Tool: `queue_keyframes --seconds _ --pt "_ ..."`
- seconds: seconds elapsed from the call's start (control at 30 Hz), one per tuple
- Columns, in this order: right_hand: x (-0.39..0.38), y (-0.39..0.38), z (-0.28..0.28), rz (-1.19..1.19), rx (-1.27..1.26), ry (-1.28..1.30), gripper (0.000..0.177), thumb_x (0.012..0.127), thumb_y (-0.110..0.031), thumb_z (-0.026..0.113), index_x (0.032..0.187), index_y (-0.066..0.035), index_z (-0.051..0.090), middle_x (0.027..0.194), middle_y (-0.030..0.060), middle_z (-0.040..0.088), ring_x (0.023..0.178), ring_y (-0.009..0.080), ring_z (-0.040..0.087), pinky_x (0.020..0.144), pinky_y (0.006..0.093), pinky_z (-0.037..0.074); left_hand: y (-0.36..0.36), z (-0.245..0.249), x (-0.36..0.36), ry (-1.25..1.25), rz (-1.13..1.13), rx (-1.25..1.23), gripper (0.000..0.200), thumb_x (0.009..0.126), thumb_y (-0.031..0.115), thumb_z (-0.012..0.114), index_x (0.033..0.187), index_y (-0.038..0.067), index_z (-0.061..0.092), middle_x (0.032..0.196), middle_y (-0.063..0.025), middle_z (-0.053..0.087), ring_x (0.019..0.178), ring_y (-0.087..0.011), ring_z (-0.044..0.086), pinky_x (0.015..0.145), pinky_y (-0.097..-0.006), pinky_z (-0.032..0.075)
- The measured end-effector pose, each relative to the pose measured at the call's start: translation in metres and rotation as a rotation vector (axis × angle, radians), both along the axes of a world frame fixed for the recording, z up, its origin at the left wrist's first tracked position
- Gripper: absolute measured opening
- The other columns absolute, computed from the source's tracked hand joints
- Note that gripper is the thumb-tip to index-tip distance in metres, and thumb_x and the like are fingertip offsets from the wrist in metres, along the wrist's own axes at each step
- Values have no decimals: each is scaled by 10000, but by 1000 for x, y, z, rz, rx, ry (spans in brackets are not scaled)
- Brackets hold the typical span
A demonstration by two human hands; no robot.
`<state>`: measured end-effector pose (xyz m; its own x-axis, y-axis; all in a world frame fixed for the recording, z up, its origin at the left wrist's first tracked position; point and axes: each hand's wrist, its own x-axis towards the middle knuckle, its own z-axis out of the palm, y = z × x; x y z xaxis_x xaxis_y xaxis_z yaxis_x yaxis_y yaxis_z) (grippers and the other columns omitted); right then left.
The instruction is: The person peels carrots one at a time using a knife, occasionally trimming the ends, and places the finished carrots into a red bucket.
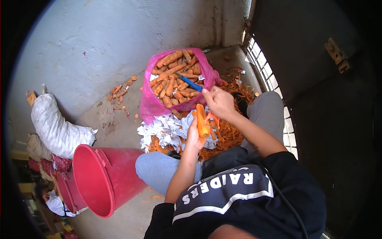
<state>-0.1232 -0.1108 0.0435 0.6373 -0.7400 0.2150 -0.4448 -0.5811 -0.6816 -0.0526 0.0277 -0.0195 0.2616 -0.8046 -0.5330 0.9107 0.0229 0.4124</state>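
My left hand (192,134) is wrapped round a peeled orange carrot (202,120), which points up and away from me. Above and to the right of it, my right hand (219,102) is closed. A blue-handled knife (192,83) meets its thumb and fingers at the handle's end, with the thin tip pointing up-left over the bag. Between my right hand and the carrot is a small red-orange piece (213,116), too blurred to name. Just beyond both hands stands an open pink bag (148,101) full of unpeeled carrots (169,85).
Orange peelings (229,135) and crumpled white paper (169,126) lie between my legs. Carrot pieces (118,93) are on the floor by the wall. At left are a large red bucket (119,169), a second red bucket (67,191), a white sack (57,123) and another person (55,203).
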Motion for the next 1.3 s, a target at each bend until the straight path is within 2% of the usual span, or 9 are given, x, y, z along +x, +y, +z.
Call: queue_keyframes --seconds 0.03,0.17,0.37,0.47,0.57,0.7,0.8,1.0,1.3 --pt "2 9 -6 -5 -100 -76 522 936 -361 409 571 -22 566 663 132 531 560 347 543 534 451 405 -2 1 -1 32 27 27 407 976 412 367 1184 97 518 968 -72 620 780 -199 622 615 -348 534" --pt "6 21 -13 60 -157 -142 481 931 -317 428 564 -44 576 640 137 528 541 340 538 515 445 409 1 4 -1 -44 -63 -48 387 985 392 354 1184 102 515 1001 -63 626 823 -208 637 622 -375 555" --pt "11 25 -9 65 -205 -137 481 935 -313 411 572 -43 575 644 138 526 554 354 544 531 456 423 0 7 -2 -43 53 25 378 991 364 348 1153 70 521 973 -82 628 796 -209 639 609 -384 558" --pt "18 24 -5 75 -109 -15 461 913 -319 404 611 -57 634 718 180 613 606 368 594 578 455 477 4 13 1 -161 -18 -69 384 993 370 345 1126 59 526 921 -82 629 760 -212 638 609 -358 548" --pt "23 12 0 2 -23 81 472 914 -336 393 628 -36 620 662 200 603 603 387 597 589 469 479 4 22 -5 -262 -53 70 396 991 388 351 1114 56 528 871 -77 623 714 -195 624 589 -323 526" --pt "35 -54 -17 -288 -356 -53 483 911 -319 395 636 -2 636 705 211 604 579 390 593 572 481 483 10 26 -13 -306 -170 43 426 976 435 371 1115 68 534 836 -76 609 678 -163 595 577 -286 494" --pt "39 -73 7 -460 -346 -123 462 908 -310 414 625 -24 641 690 193 583 573 387 583 568 478 480 8 23 -11 -266 -145 26 419 974 434 376 1119 74 533 841 -78 611 688 -169 596 591 -299 498" --pt "22 -14 13 -99 -228 -62 451 905 -318 437 596 -36 606 657 173 573 555 372 577 533 459 466 6 8 -1 -26 -91 -147 388 970 386 387 1156 76 527 936 -102 637 766 -210 621 607 -336 523" --pt "28 16 -9 50 -231 -10 459 917 -298 417 582 -34 587 635 158 578 551 355 577 524 447 471 5 4 -4 -217 59 20 372 984 365 329 1125 82 526 951 -96 634 802 -215 631 623 -368 533"
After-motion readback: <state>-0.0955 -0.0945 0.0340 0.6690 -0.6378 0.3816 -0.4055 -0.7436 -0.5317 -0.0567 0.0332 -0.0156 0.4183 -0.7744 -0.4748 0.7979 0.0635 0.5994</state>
